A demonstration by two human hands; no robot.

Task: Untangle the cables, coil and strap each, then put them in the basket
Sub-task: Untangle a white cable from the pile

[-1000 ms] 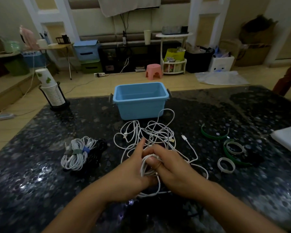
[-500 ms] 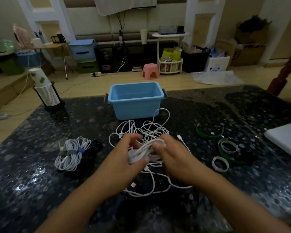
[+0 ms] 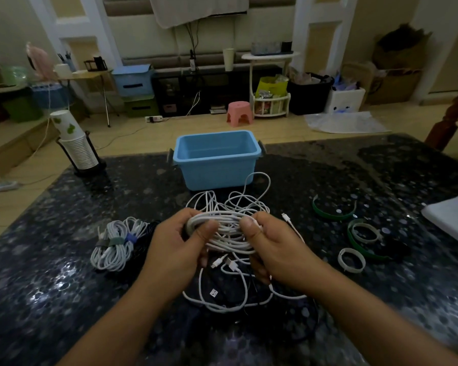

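Observation:
A white cable coil (image 3: 224, 228) is held flat above the dark table. My left hand (image 3: 179, 243) grips its left end and my right hand (image 3: 274, 245) grips its right end. Loose white cable (image 3: 238, 199) trails from the coil in a tangle toward the blue basket (image 3: 217, 171), and more loops with USB plugs (image 3: 222, 289) hang below my hands. A strapped white cable bundle (image 3: 117, 243) lies to the left beside a dark bundle. Green and white straps (image 3: 360, 233) lie to the right.
A stack of paper cups in a black holder (image 3: 76, 151) stands at the table's far left corner. A white flat object (image 3: 452, 217) lies at the right edge. The speckled table (image 3: 37, 286) ends just behind the basket.
Both hands have lifted the coil off the table and pulled it out sideways, so it now lies flat between them. The loose tail has drawn in a little.

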